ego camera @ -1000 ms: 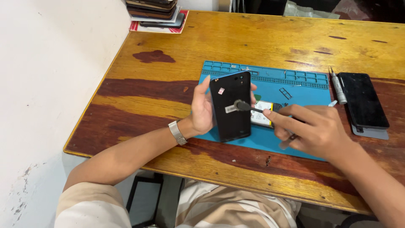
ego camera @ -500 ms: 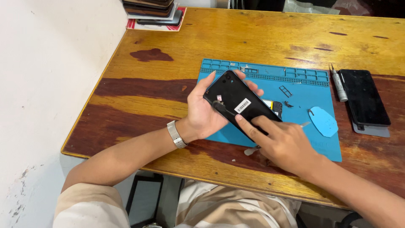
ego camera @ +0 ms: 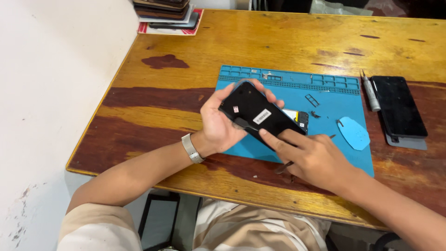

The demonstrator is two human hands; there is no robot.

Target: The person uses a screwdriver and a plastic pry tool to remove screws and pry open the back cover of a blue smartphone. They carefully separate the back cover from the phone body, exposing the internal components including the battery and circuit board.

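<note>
While tilting above the blue mat [ego camera: 325, 153], the phone [ego camera: 260, 116] is being cradled in the left hand [ego camera: 220, 123], fingers wrapping over its far edge and thumb under the near one, so that grip is closing firmly around the body. Pressing against the phone's near long edge, the right hand [ego camera: 316, 158] is pinching a thin dark pry tool [ego camera: 244, 123], index finger extending along it, the tool's tip lying on the dark back near a small white sticker; a slim dark handle end is poking out below the palm toward the tabletop [ego camera: 278, 42]. Judging from the sliver of yellow and circuit parts showing at the phone's far right end, the back cover is already lifting there, while the rest of the seam is still sitting flush, so the opening looks partly done with most of the edge left to free. Lying loose on the mat: a pale blue pick [ego camera: 354, 133] to the right, a small tray [ego camera: 312, 100] and a few tiny dark bits just beyond the phone. Resting well apart at the right edge of the tabletop: a second phone [ego camera: 398, 109] face up on a grey piece, with a silver screwdriver [ego camera: 370, 90] just beside it. Sitting at the far left corner: a stack of phones [ego camera: 162, 11]. Circling the left wrist: a metal watch band [ego camera: 192, 148].
</note>
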